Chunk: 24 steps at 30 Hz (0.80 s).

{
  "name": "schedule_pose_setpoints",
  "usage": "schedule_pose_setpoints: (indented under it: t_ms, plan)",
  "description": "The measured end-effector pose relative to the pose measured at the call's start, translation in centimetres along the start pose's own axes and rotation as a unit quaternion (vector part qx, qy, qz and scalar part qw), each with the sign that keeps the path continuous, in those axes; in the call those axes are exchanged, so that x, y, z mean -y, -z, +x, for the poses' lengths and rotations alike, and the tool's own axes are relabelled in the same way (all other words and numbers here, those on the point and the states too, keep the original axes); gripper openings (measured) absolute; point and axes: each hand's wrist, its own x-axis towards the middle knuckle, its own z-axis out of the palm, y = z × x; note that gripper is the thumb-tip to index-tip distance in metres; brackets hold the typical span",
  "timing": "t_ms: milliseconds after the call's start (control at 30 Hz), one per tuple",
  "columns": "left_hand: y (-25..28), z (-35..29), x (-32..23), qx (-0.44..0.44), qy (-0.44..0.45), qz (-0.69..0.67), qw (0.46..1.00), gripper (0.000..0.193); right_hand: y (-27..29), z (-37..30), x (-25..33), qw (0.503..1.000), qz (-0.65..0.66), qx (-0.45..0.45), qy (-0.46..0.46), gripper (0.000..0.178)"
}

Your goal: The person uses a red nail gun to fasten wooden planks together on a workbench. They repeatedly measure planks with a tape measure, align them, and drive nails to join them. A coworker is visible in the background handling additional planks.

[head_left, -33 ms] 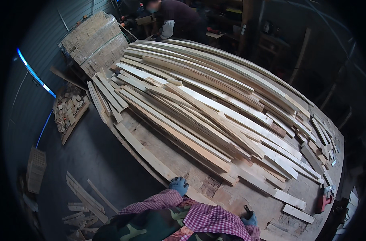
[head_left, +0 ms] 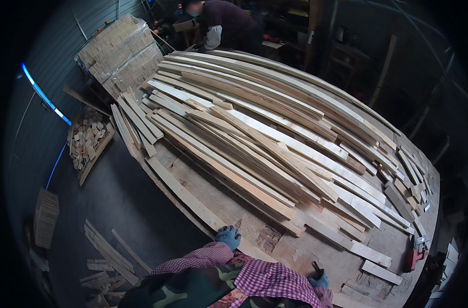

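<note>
A long pale wooden strip lies along the near edge of the workbench. My left hand, in a blue-grey glove, is closed over this strip, its fingers curled across the wood. Farther right, near the bench's front, is my gloved right hand. A slim dark thing sticks up from its fingers, too small and dark to name. Beyond my hands, many boards lie lengthwise in layers, a few crossing the others at a slant.
A red clamp-like tool sits at the bench's right end, near short offcuts. Wrapped stacked wood stands at far left. Scrap blocks and loose strips lie left of the bench. Another person bends at the far side.
</note>
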Motion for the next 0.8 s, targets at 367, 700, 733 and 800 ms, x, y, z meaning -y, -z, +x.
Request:
schedule_pose_setpoints:
  t_ms: [367,700,733,800]
  plan:
    - [-1.0,0.4,1.0,-0.007,-0.011,0.006,1.000,0.032,1.3,-2.1,3.3,1.000,-0.018,-0.007,-0.021,0.064]
    - [-0.6,0.0,0.5,-0.045,-0.024,-0.015,0.999,0.026,1.5,-2.5,3.4,0.998,-0.053,-0.022,-0.032,0.085]
    - [-0.7,0.1,0.5,-0.040,-0.020,-0.012,0.999,0.027,1.6,-2.6,3.4,0.998,-0.053,-0.019,-0.034,0.085]
    - [-0.7,0.2,0.6,-0.032,-0.011,-0.004,0.999,0.029,1.2,-2.3,2.9,0.998,-0.053,-0.012,-0.037,0.085]
